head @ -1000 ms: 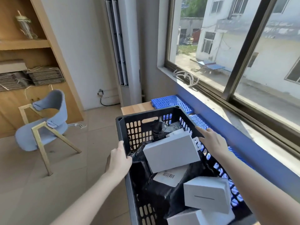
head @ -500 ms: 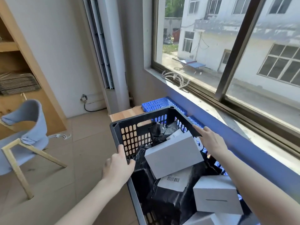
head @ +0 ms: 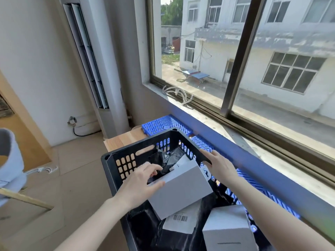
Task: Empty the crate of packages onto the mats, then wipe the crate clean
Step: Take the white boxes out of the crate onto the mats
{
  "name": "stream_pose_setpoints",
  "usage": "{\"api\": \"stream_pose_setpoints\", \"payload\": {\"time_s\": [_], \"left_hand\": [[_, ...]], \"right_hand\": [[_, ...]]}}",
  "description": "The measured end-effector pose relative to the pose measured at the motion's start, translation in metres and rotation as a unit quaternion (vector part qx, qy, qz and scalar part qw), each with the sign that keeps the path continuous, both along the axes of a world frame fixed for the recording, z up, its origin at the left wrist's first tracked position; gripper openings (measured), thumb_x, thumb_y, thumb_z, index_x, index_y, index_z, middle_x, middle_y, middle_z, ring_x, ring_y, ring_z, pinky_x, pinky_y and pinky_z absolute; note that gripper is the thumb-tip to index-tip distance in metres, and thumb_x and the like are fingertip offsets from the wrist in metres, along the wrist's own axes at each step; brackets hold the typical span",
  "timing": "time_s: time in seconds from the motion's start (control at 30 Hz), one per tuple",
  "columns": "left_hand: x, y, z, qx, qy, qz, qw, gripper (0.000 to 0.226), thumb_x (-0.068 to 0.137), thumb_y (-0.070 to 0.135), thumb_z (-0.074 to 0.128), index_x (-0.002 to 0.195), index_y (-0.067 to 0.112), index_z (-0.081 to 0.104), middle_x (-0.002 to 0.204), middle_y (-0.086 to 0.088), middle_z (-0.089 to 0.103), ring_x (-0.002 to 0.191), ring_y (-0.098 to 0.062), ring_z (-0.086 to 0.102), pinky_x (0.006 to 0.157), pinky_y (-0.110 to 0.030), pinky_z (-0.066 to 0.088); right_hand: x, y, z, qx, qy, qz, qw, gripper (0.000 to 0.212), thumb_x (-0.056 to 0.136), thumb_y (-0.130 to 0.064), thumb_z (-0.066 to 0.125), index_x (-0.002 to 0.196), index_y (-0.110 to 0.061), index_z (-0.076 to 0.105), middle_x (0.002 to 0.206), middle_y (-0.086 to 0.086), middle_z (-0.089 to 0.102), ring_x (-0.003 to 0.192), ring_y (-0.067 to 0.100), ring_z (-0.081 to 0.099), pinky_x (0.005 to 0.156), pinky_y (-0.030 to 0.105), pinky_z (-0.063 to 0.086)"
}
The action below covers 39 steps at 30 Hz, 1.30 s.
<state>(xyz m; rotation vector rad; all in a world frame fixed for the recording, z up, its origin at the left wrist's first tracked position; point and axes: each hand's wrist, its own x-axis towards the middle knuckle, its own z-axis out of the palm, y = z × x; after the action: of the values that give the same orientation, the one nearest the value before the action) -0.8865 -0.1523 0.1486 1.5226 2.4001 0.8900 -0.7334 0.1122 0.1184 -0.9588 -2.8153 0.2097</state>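
The white box (head: 183, 187) on top of the pile is probably light for its size. It is plain cardboard, stiff, with smooth faces that may slip under dry fingers. I judge that the safe hold is across two opposite edges and not on one corner, because it lies tilted on soft black mailer bags (head: 168, 158) that give no firm support. The bags look limp and slippery, and are better pinched by a fold of the film.

The left hand (head: 139, 185) is on this box. Its fingers curl over the far left edge and the thumb lies on the top face, so its grip is clamped on that edge, only lightly I think. The right hand (head: 220, 168) lies on the right rim of the crate (head: 126, 160), with fingers nearly straight. Whether its grip is closed on the rim I cannot tell.

The crate is black plastic, its walls full of slots, with a handle cut-out in the far wall. It holds the tilted box, a second white box (head: 228, 229) nearer the person, a barcode label (head: 181, 221) between them, and black bags below. It seems to stand at the near end of the wooden counter (head: 125, 140). The blue grid mats (head: 164, 123) lie beyond it and along its right side, under the window. No package shows on them yet.
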Motion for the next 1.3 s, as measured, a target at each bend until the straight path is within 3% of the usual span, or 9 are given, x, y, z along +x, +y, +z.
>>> {"api": "stream_pose_setpoints", "payload": {"time_s": [0.13, 0.23, 0.4, 0.5, 0.63, 0.77, 1.0, 1.2, 1.3], "left_hand": [[-0.001, 0.015, -0.001, -0.003, 0.021, -0.042, 0.999, 0.04, 0.086, 0.056, 0.06, 0.123, 0.043, 0.051, 0.099, 0.03, 0.043, 0.097, 0.011, 0.046, 0.081, -0.018, 0.041], [-0.009, 0.022, -0.004, 0.007, 0.036, -0.066, 0.997, 0.042, 0.082, 0.063, 0.057, 0.119, 0.043, 0.053, 0.099, 0.023, 0.043, 0.093, 0.008, 0.046, 0.07, -0.014, 0.036], [-0.021, 0.034, -0.01, 0.042, 0.044, -0.135, 0.989, 0.057, 0.074, 0.072, 0.054, 0.12, 0.038, 0.058, 0.102, 0.019, 0.039, 0.094, 0.002, 0.047, 0.077, -0.019, 0.044], [-0.025, 0.04, -0.008, 0.033, 0.043, -0.184, 0.981, 0.074, 0.07, 0.078, 0.05, 0.131, 0.035, 0.055, 0.111, 0.016, 0.037, 0.104, 0.001, 0.042, 0.086, -0.018, 0.037], [-0.031, 0.046, -0.008, 0.021, 0.043, -0.229, 0.972, 0.081, 0.067, 0.081, 0.037, 0.13, 0.033, 0.056, 0.112, 0.013, 0.036, 0.108, -0.002, 0.038, 0.09, -0.018, 0.032], [-0.036, 0.045, -0.013, 0.034, 0.04, -0.255, 0.965, 0.077, 0.072, 0.077, 0.036, 0.129, 0.031, 0.059, 0.111, 0.009, 0.037, 0.111, -0.006, 0.035, 0.095, -0.017, 0.028], [-0.041, 0.032, -0.014, 0.078, 0.047, -0.257, 0.962, 0.072, 0.081, 0.072, 0.032, 0.133, 0.03, 0.059, 0.128, 0.01, 0.045, 0.119, -0.012, 0.033, 0.104, -0.029, 0.033], [-0.043, 0.026, 0.003, 0.131, -0.036, -0.268, 0.954, 0.067, 0.092, 0.068, 0.032, 0.141, 0.027, 0.049, 0.12, 0.021, 0.05, 0.113, 0.0, 0.045, 0.099, -0.03, 0.044], [-0.052, 0.021, 0.015, 0.148, -0.11, -0.257, 0.949, 0.064, 0.091, 0.063, 0.045, 0.146, 0.03, 0.042, 0.123, 0.034, 0.043, 0.112, 0.002, 0.053, 0.086, -0.026, 0.053]], "right_hand": [[0.01, -0.001, 0.007, -0.019, 0.099, -0.003, 0.995, 0.041, 0.095, -0.031, 0.055, 0.136, -0.031, 0.051, 0.108, 0.0, 0.053, 0.104, 0.023, 0.053, 0.08, 0.033, 0.042], [0.02, -0.011, 0.022, -0.027, 0.145, -0.028, 0.989, 0.031, 0.096, -0.033, 0.054, 0.126, -0.028, 0.061, 0.116, -0.004, 0.055, 0.109, 0.016, 0.05, 0.092, 0.031, 0.04], [0.031, -0.052, 0.065, -0.231, 0.102, -0.056, 0.966, 0.038, 0.096, -0.05, 0.046, 0.123, -0.03, 0.062, 0.12, -0.012, 0.061, 0.108, 0.007, 0.057, 0.094, 0.023, 0.043], [0.035, -0.082, 0.071, -0.351, 0.058, -0.044, 0.934, 0.052, 0.081, -0.064, 0.06, 0.127, -0.041, 0.055, 0.124, -0.02, 0.058, 0.114, -0.001, 0.053, 0.099, 0.023, 0.04], [0.032, -0.106, 0.074, -0.3, 0.052, -0.077, 0.949, 0.071, 0.079, -0.034, 0.076, 0.141, -0.031, 0.042, 0.126, -0.019, 0.048, 0.118, 0.001, 0.045, 0.098, 0.021, 0.035], [0.027, -0.128, 0.078, -0.282, 0.113, -0.126, 0.944, 0.056, 0.084, -0.021, 0.071, 0.136, -0.026, 0.05, 0.109, -0.027, 0.047, 0.112, 0.005, 0.047, 0.092, 0.023, 0.036], [0.022, -0.153, 0.082, -0.263, 0.192, -0.177, 0.929, 0.049, 0.085, -0.034, 0.07, 0.131, -0.037, 0.054, 0.113, 0.0, 0.044, 0.112, 0.018, 0.045, 0.099, 0.034, 0.04], [0.008, -0.157, 0.102, -0.189, 0.33, -0.17, 0.909, 0.044, 0.081, -0.035, 0.074, 0.122, -0.036, 0.06, 0.118, -0.003, 0.053, 0.109, 0.014, 0.052, 0.096, 0.035, 0.045], [-0.012, -0.16, 0.115, -0.151, 0.425, -0.189, 0.872, 0.052, 0.074, -0.034, 0.08, 0.121, -0.034, 0.059, 0.12, -0.005, 0.054, 0.106, 0.01, 0.056, 0.088, 0.023, 0.048]]}}
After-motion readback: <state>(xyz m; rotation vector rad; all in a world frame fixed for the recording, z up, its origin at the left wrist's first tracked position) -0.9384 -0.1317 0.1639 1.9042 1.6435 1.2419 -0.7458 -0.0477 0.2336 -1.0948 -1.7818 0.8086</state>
